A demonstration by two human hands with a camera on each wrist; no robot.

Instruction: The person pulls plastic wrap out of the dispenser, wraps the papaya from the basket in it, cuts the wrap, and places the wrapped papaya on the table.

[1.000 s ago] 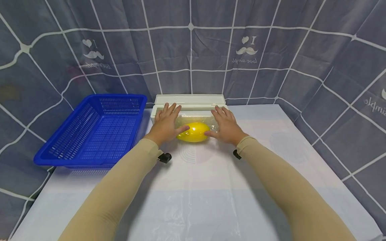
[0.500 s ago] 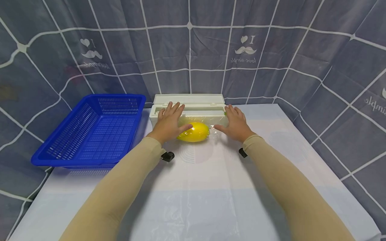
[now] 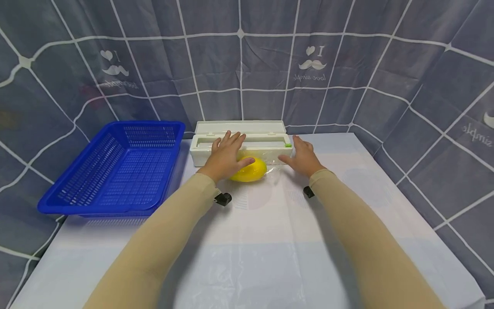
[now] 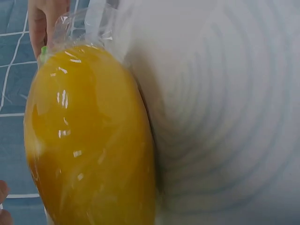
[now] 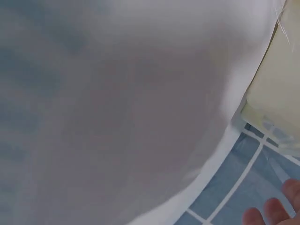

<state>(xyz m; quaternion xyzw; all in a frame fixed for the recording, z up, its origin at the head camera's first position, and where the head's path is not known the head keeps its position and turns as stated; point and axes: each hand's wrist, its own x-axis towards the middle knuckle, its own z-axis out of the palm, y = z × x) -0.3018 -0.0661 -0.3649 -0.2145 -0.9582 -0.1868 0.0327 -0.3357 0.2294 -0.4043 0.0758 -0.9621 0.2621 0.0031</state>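
A yellow oval fruit (image 3: 254,171), resembling a melon, lies on the table with clear cling film round it. The film's loose end (image 4: 84,26) sticks out past the fruit in the left wrist view. My left hand (image 3: 225,159) spreads over the fruit's left part, thumb across its top; whether it presses on it I cannot tell. Behind the fruit stands a white cling film dispenser (image 3: 270,152) with its lid (image 3: 239,127) raised. A green slider (image 3: 287,145) sits at its right end. Beside that end is my right hand (image 3: 305,159), fingers extended, holding nothing.
To the left stands a blue slotted plastic basket (image 3: 131,171), partly overhanging the table's left edge. A grey curtain (image 3: 216,60) with white grid lines hangs behind and along both sides. The table (image 3: 262,257) has a pale, shiny cover.
My right hand has gone from the fruit's right side to beyond the dispenser's right end, uncovering the green slider. My left hand has shifted slightly right over the fruit.
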